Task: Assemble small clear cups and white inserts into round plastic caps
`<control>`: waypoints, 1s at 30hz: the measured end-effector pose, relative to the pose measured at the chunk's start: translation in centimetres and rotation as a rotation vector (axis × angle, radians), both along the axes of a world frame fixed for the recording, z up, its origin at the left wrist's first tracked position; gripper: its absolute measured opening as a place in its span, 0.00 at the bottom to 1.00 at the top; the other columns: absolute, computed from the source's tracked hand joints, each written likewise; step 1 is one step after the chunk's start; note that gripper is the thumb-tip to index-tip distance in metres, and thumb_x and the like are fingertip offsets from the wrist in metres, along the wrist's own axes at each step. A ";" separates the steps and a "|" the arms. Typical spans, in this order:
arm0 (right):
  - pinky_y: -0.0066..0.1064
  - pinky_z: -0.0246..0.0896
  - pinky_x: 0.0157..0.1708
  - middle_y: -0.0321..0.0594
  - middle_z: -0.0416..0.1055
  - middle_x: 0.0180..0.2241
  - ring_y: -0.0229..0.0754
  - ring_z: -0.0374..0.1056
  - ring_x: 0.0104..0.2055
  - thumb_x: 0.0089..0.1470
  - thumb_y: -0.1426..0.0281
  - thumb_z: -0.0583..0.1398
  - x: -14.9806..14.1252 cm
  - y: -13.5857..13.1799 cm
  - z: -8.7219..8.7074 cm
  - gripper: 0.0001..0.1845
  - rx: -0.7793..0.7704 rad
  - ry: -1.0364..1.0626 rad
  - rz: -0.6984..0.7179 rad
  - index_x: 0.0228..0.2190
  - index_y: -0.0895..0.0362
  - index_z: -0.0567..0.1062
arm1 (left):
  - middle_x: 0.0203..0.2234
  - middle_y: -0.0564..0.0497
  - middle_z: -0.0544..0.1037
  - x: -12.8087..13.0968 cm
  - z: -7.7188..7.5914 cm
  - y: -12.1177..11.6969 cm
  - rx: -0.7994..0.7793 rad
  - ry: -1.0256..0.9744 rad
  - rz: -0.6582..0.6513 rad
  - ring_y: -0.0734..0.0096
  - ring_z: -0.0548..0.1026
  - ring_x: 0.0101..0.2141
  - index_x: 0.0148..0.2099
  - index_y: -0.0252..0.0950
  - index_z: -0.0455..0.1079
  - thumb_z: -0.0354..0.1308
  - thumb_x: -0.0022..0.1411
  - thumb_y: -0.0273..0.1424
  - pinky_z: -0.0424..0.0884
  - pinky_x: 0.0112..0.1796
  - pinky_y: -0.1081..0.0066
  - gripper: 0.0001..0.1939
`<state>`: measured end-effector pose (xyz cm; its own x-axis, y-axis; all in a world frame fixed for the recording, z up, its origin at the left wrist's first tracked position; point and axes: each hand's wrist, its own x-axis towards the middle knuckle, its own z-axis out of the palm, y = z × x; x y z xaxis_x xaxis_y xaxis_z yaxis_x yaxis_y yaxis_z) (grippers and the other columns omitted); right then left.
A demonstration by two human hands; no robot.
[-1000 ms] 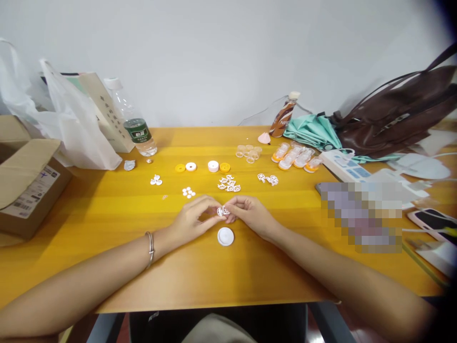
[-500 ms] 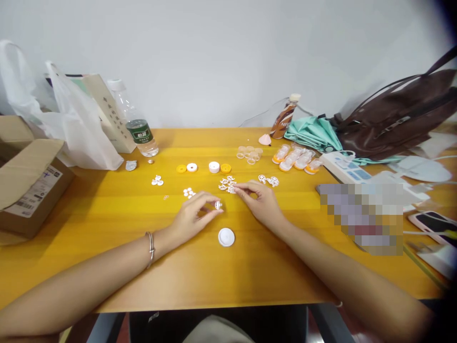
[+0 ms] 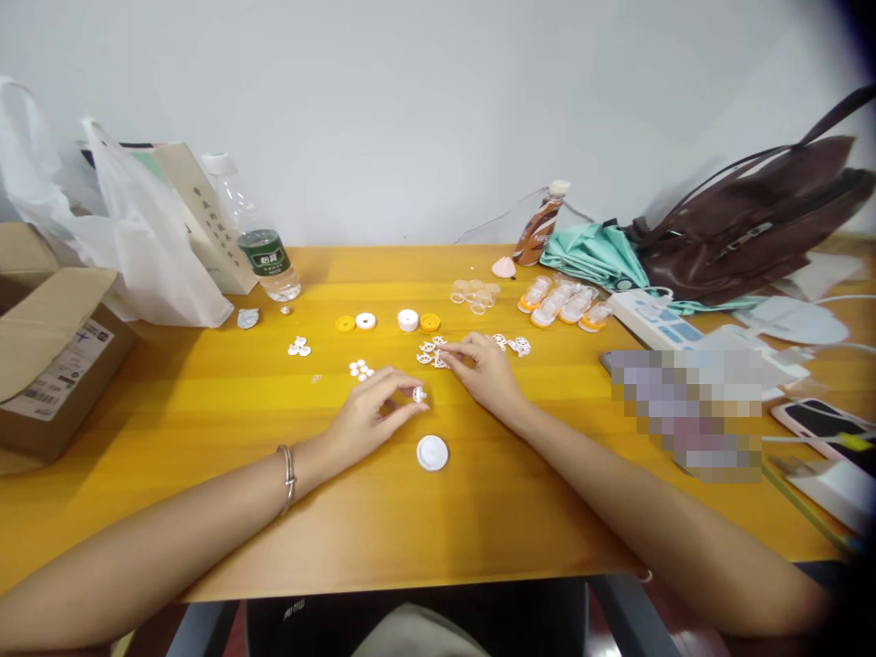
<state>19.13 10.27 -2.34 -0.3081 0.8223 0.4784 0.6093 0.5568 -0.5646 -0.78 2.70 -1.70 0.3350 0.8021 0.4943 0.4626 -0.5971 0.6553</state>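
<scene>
My left hand [image 3: 373, 412] rests on the yellow table [image 3: 205, 429] and pinches a small white plastic part [image 3: 417, 394] between thumb and fingertips. My right hand [image 3: 483, 372] reaches forward, its fingers closed over a pile of small white openwork pieces [image 3: 431, 351]; I cannot make out whether one is gripped. A round white cap [image 3: 432, 453] lies on the table just in front of both hands.
Yellow and white discs [image 3: 365, 321], clear cups [image 3: 472, 292] and orange-based clear pieces [image 3: 561, 306] lie further back. A water bottle [image 3: 256, 242], plastic bag [image 3: 137, 237] and cardboard box [image 3: 47, 356] are at left. A brown bag [image 3: 745, 237], power strip [image 3: 653, 319] and phone [image 3: 821, 422] are at right.
My hands have parted: the right hand let go of the small white part and moved forward to the pile of white pieces. The left hand keeps the part.
</scene>
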 end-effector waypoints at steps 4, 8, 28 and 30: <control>0.33 0.57 0.36 0.38 0.65 0.25 0.40 0.62 0.32 0.52 0.67 0.58 0.1 0.1 0.0 0.10 -0.009 0.025 0.007 0.37 0.54 0.77 | 0.34 0.49 0.72 -0.1 0.2 0.0 -0.018 0.002 -0.039 0.75 0.71 0.32 0.43 0.36 0.68 0.56 0.59 0.33 0.69 0.27 0.78 0.10; 0.31 0.58 0.34 0.38 0.65 0.26 0.38 0.62 0.31 0.53 0.67 0.58 -0.1 -1.1 0.6 0.10 -0.059 0.132 0.045 0.35 0.56 0.77 | 0.35 0.48 0.72 -0.2 0.2 0.1 -0.018 -0.027 -0.054 0.76 0.70 0.31 0.44 0.36 0.68 0.57 0.58 0.32 0.69 0.30 0.77 0.11; 0.27 0.58 0.29 0.35 0.68 0.25 0.35 0.62 0.27 0.50 0.64 0.60 -1.1 -5.2 0.9 0.08 -0.353 0.236 0.338 0.28 0.56 0.73 | 0.34 0.47 0.74 0.3 -0.8 0.1 -0.239 -0.303 -0.065 0.74 0.73 0.34 0.47 0.35 0.66 0.55 0.60 0.31 0.71 0.39 0.71 0.13; 0.29 0.60 0.32 0.37 0.68 0.26 0.36 0.63 0.29 0.51 0.64 0.59 -1.2 -5.4 1.0 0.08 -0.284 0.224 0.354 0.27 0.56 0.72 | 0.33 0.48 0.74 0.4 -0.8 0.2 -0.298 -0.354 -0.094 0.74 0.73 0.34 0.44 0.34 0.67 0.56 0.59 0.31 0.72 0.39 0.72 0.10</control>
<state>17.95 4.84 -1.30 -0.5071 0.7934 0.3369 0.2579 0.5126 -0.8190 -0.40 2.92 -2.51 0.2651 0.9007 0.3442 0.1333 -0.3878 0.9121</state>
